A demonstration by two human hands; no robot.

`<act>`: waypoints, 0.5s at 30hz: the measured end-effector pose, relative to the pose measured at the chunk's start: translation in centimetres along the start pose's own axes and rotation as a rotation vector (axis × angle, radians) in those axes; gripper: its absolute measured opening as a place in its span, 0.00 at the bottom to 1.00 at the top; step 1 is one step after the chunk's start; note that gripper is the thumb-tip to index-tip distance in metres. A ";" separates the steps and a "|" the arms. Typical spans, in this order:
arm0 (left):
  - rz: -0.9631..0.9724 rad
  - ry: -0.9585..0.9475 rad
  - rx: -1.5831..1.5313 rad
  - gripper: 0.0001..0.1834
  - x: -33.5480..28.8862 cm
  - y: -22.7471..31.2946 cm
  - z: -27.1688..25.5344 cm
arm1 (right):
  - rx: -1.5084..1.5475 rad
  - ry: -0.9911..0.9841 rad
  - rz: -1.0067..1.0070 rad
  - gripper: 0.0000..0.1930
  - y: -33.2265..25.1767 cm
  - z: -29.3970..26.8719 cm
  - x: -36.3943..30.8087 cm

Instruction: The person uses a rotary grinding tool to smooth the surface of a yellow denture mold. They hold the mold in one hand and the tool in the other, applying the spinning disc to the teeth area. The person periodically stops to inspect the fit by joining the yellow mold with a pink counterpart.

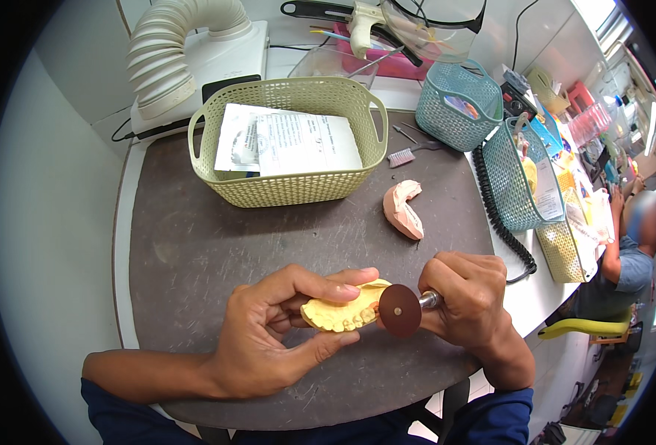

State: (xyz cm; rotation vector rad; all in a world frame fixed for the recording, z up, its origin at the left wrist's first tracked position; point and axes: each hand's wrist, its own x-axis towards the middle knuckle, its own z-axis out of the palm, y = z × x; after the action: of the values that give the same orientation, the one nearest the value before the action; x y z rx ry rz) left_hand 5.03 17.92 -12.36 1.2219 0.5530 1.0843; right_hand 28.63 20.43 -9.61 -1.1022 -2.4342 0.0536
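Observation:
My left hand [272, 334] grips a yellow plaster dental model [335, 311] between thumb and fingers, its row of teeth facing me. From the right, my right hand [465, 300] is wrapped round a rotary handpiece [430, 299], whose metal tip shows past the fingers. Mounted on that tip is a dark brown cutting disc [400, 315]. The disc overlaps the right end of the model; whether it touches I cannot tell. Beyond the hands, a pink horseshoe-shaped dental piece [400, 211] lies on the dark tabletop [194, 259].
A green basket [291, 189] with papers stands behind. Right of it lie a small brush [401, 157] and blue baskets [458, 104]. A coiled black cord [502, 230] runs down the right side. A white hose [153, 55] arches back left. Another person [632, 259] sits far right.

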 end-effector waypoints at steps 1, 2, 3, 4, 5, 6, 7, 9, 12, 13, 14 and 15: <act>0.004 0.003 0.007 0.18 0.0 0.0 0.0 | -0.001 -0.004 -0.001 0.25 0.0 0.0 0.0; 0.009 0.006 0.014 0.18 0.0 0.0 0.1 | -0.004 -0.004 -0.004 0.25 0.0 0.0 0.0; 0.003 0.007 0.007 0.17 0.0 0.0 0.1 | -0.007 -0.003 -0.007 0.25 0.0 0.0 0.1; -0.003 0.008 -0.001 0.17 0.0 0.0 0.1 | -0.010 -0.003 -0.009 0.25 0.0 0.0 0.1; -0.009 0.009 -0.008 0.17 0.0 0.1 0.0 | -0.008 0.001 -0.007 0.25 -0.1 0.0 0.1; -0.010 0.008 -0.009 0.17 0.0 0.1 0.0 | -0.005 0.004 -0.004 0.25 0.0 0.0 0.1; -0.011 0.006 -0.009 0.17 0.0 0.1 0.0 | -0.003 0.007 -0.002 0.25 0.0 0.0 0.0; -0.011 0.005 0.006 0.17 0.0 0.1 0.0 | -0.003 0.003 -0.001 0.26 0.0 0.0 0.0; -0.014 0.004 0.034 0.17 -0.1 0.2 0.0 | -0.005 0.003 -0.017 0.26 0.1 0.1 -0.1; -0.018 0.000 0.030 0.17 0.0 0.3 -0.1 | -0.006 0.004 -0.025 0.26 0.2 0.2 -0.1; -0.023 -0.004 0.026 0.17 0.0 0.3 -0.1 | -0.008 0.000 -0.023 0.26 0.1 0.1 0.0; -0.018 -0.001 0.022 0.17 0.0 0.3 -0.1 | -0.011 -0.005 -0.021 0.26 0.1 0.1 0.0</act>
State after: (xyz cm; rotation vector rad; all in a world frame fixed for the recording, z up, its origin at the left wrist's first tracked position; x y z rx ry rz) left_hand 4.86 17.98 -12.15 1.2343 0.5750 1.0647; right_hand 28.67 20.49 -9.68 -1.0829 -2.4526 0.0358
